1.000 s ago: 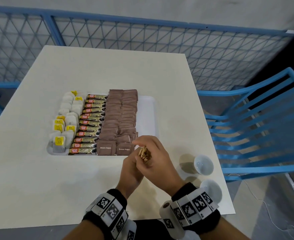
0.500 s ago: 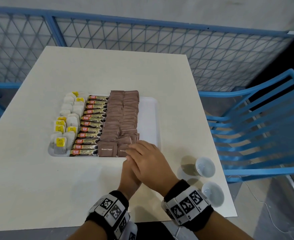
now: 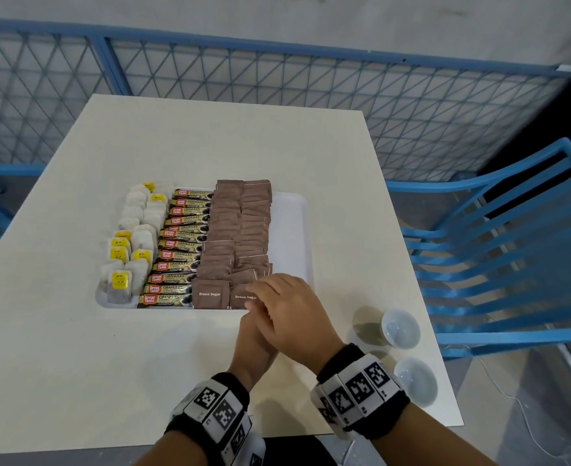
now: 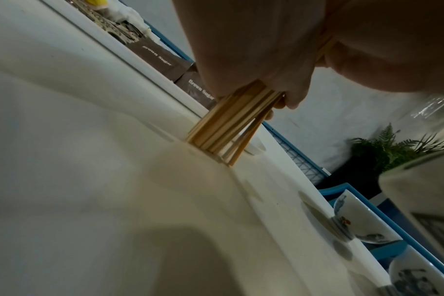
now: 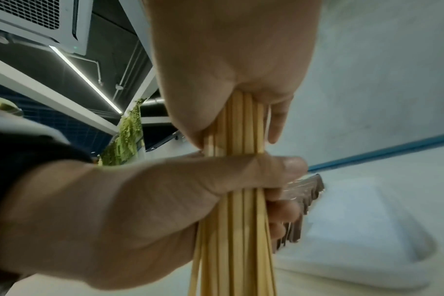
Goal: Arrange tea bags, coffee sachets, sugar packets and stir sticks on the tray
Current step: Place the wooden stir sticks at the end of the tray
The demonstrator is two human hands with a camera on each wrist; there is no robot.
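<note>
Setting: pale table [image 3: 75, 331] fenced by blue mesh railing [image 3: 412, 105], blue slatted chair [image 3: 512, 247] to the right, two small cups [image 3: 401, 327] near the right edge.
Tray: white tray [image 3: 290, 230] mid-table, holding tea bags [image 3: 132, 253] at left, coffee sachets [image 3: 179, 253] beside them, sugar packets [image 3: 238, 237] next; bare strip along the right side.
Stir sticks: bundle of stir sticks [image 5: 237, 210] upright, long axis near vertical, lower ends touching the table [image 4: 210, 144] just near of the tray's near rim, close to the near right corner.
Left hand: left hand [image 3: 255, 344] low on the bundle, fingers and thumb curled round it.
Right hand: right hand [image 3: 287, 314] stacked above the left, fingers wrapped round the bundle's upper part, palm side down, knuckles over the tray's near edge.
Key relation: free strip lies far and slightly right of both hands, running near-to-far; bundle stands crosswise to that, so likely to be tipped flat along the strip.
Step in hand: probably squaring the stick ends against the table.
</note>
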